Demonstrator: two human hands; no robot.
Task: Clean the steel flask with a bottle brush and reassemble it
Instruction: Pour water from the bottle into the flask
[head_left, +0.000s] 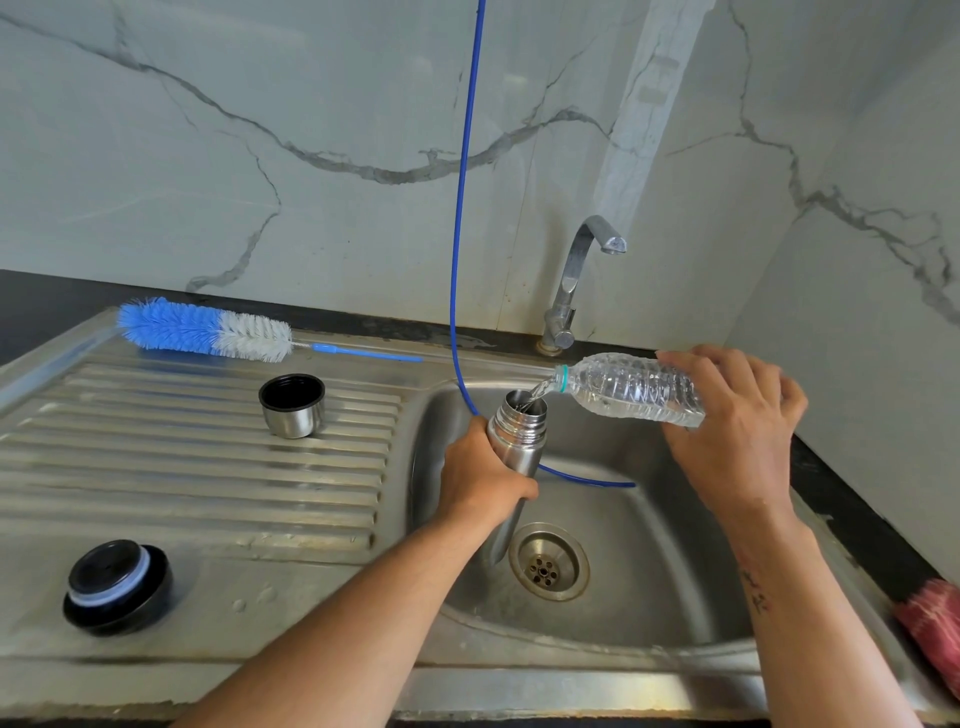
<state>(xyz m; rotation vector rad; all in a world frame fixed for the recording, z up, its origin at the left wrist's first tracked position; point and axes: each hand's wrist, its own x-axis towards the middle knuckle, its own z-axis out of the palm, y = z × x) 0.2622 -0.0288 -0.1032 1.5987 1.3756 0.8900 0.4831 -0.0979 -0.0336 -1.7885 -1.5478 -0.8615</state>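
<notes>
Your left hand (480, 480) is wrapped tight around the middle of the steel flask (514, 447), holding it open-mouthed and tilted over the sink basin (649, 561), above the drain (549, 561). Your right hand (737, 436) grips a clear plastic water bottle (628, 388) tipped almost level, its neck just over the flask mouth, water running in. On the ribbed drainboard (182, 467) stand the steel cup (292, 405) and, nearer you, the black stopper (118, 586). At the back edge lies the bottle brush (208, 330). A blue hose (464, 208) hangs into the basin beside the tap (576, 275).
</notes>
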